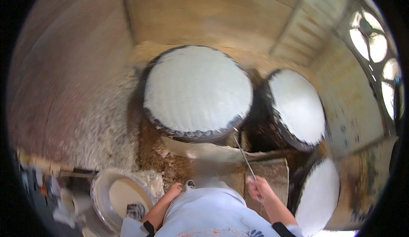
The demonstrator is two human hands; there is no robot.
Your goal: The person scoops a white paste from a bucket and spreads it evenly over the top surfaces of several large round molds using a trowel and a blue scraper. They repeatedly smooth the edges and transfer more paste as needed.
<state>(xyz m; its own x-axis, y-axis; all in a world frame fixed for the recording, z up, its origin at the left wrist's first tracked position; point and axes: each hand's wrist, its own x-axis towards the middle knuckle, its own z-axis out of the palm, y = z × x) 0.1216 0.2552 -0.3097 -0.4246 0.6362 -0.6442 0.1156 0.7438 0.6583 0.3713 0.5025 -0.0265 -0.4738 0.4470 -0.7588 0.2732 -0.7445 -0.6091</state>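
Observation:
A thin metal rod tool [244, 154] is gripped in my right hand [260, 189]. Its far end, blurred and perhaps a flat blade, meets the near right edge of a large round dark-rimmed griddle or pan [195, 138]. A smooth white layer [198, 86] covers most of that round surface, with a ragged margin along the dark rim. My left hand [174, 190] hangs low beside my light blue shirt [204, 208], fingers curled, with nothing visible in it. The nearest thing to it is a wide basin [99, 186] of cream-coloured liquid [126, 194].
Two more white-covered round pans stand at the right, one farther off [297, 106] and one nearer [319, 195]. A dark object [135, 210] sits in the basin. Stained panels enclose the far side, and a round-holed frame [367, 35] lets in light at the right.

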